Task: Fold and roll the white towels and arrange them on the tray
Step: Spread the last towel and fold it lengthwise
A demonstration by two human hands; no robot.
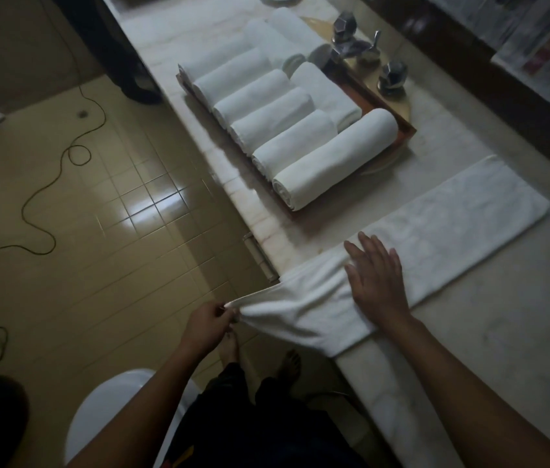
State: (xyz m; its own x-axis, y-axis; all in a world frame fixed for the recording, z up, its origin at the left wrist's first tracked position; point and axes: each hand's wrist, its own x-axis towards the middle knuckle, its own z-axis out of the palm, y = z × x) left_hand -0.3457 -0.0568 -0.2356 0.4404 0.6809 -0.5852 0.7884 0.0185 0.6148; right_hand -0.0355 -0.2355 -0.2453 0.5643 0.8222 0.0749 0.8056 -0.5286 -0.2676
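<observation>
On the left, a glossy tiled floor (98, 214) with a dark cable (23, 211) snaking across it runs beside a pale marble counter (469, 332), seen from above by the person working there.

At lower centre, just off the counter's edge, the left hand (211, 324) is curled tight, thumb and fingers pinching the near end of a white towel (452, 224). This end is lifted off the counter and drawn taut in the air, likely to pull the wrinkles out before rolling.

Above it, further along the counter, sits a wooden tray (407, 131). The tray holds a row of rolled towels (300, 140) packed side by side, their spiral ends facing the counter's edge, with a few more rolls behind them. Chrome taps (348, 45) stand just beyond the tray.

To the right of the pinching hand, the right hand (376, 282) lies flat with fingers spread, palm down on the towel. It grips nothing and appears to pin the cloth so the other hand's pull tightens it rather than dragging it off.

From under that palm the towel, folded into a long narrow strip, stretches away to the right across the counter, flat and not yet rolled, just beside the tray's near corner but apart from it. The tray looks nearly full.
</observation>
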